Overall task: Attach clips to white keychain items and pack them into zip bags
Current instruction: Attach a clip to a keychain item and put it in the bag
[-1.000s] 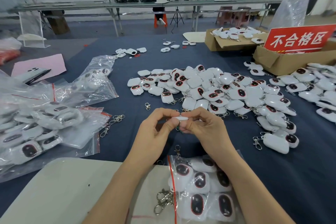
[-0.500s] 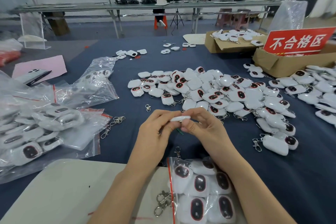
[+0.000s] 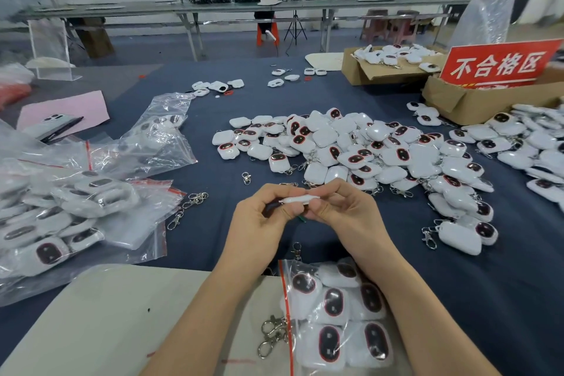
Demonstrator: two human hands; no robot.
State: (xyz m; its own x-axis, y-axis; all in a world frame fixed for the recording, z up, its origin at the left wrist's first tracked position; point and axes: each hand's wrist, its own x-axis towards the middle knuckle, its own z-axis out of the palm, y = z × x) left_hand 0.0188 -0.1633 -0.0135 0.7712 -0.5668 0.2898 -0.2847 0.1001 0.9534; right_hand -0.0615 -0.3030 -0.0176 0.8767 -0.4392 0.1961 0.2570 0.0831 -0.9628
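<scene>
My left hand [image 3: 262, 217] and my right hand [image 3: 345, 214] meet above the blue table, and both pinch one white keychain item [image 3: 300, 199] seen edge-on between the fingertips. A short green piece [image 3: 302, 218] sticks out below the fingers. A large pile of white keychain items [image 3: 360, 149] with dark oval windows lies just beyond the hands. A zip bag [image 3: 335, 314] with several items inside lies under my right forearm, with metal clips [image 3: 271, 336] at its left edge. Loose clips [image 3: 189, 204] lie to the left.
Filled zip bags [image 3: 61, 214] are heaped at the left, and an open bag [image 3: 152, 137] lies behind them. A cardboard box [image 3: 476, 101] with a red sign stands at the right, a second box [image 3: 381, 67] behind it. A beige board [image 3: 106, 323] covers the near edge. A phone [image 3: 52, 127] lies far left.
Both hands have stayed together on the white item and shifted slightly; the item has turned a little between the fingertips.
</scene>
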